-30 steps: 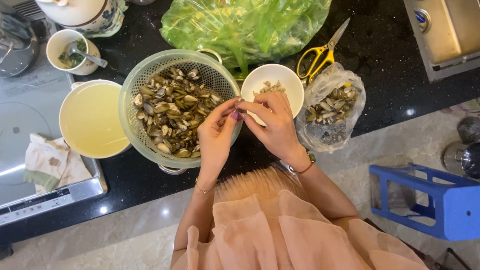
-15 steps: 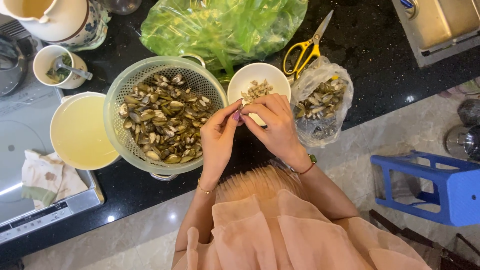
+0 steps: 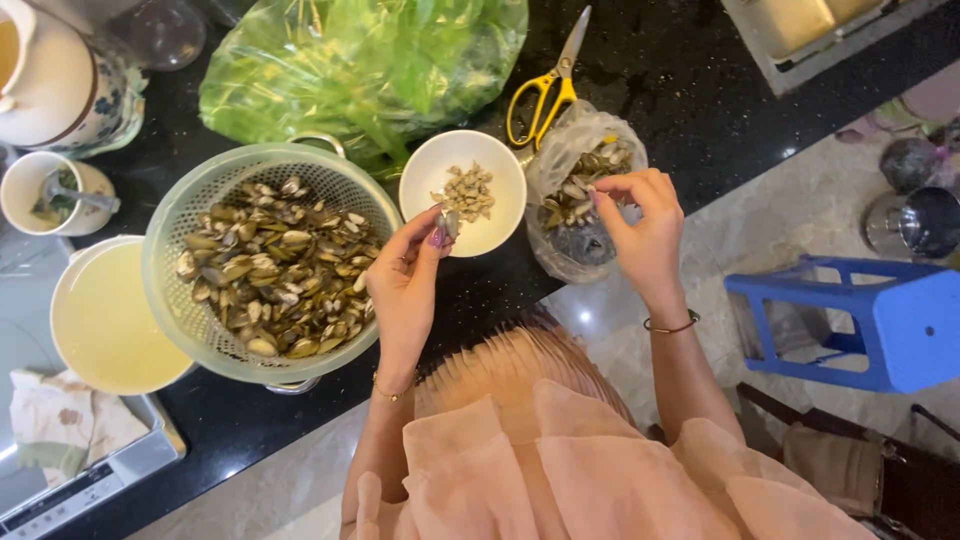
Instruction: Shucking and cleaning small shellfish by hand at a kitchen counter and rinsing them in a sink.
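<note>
Nearest me: peach blouse [image 3: 560, 470] at bottom of frame, both forearms reaching up over the dark surface [image 3: 250, 425].

Left hand [image 3: 405, 290] sits btwn the colander and the bowl, fingers pinched narrow on a small bit of clam [image 3: 447, 224] right at the rim of the white bowl [image 3: 415, 185]. Can't tell if it's meat or shell, too small.

Right hand [image 3: 640, 230] hangs over the clear plastic bag [image 3: 580, 240], thumb & fingers curled in, tips close together. Something small may be in the pinch but I can't tell. Bag holds shells and sits just beside the bowl, to its right.

Green colander [image 3: 175, 215] is left of the left hand, touching it approx at the rim, full of dark clams [image 3: 280, 265]. It rests on a metal pot, only the handles show. Bowl has a small heap of shelled clam meat [image 3: 466, 192].

Further left: a white pot of pale yellow broth [image 3: 105, 320], a folded cloth [image 3: 60, 425], a mug [image 3: 30, 185] w/ a spoon in it.

Far edge: big green plastic bag of greens [image 3: 360, 70], yellow-handled scissors [image 3: 545, 85] next to it, a white jug [image 3: 60, 70] top left. Blue stool [image 3: 870, 320] stands on the floor at right.
</note>
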